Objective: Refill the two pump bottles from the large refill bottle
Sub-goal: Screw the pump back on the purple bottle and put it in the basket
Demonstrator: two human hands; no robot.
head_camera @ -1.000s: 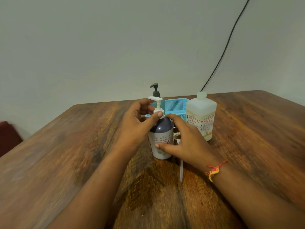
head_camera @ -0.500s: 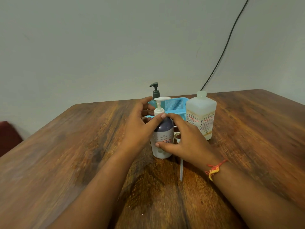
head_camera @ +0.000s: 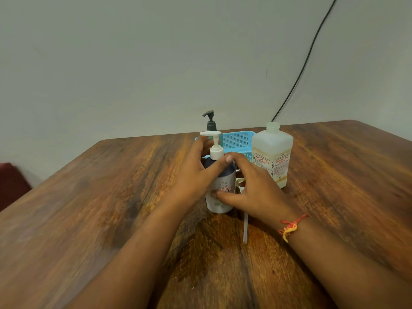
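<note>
Your table (head_camera: 89, 208) carries the large refill bottle (head_camera: 272, 150), upright and uncapped, just right of the blue basket (head_camera: 238, 140). In front of the basket stands the white-pump bottle (head_camera: 225, 181). Your left hand (head_camera: 196, 175) curls round its shoulder and your right hand (head_camera: 252, 188) wraps its body. The dark-pump bottle (head_camera: 210, 123) stands behind your left hand.

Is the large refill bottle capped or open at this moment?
Open. The large refill bottle stands upright on the table, and its threaded neck is bare, with no cap on it.
</note>
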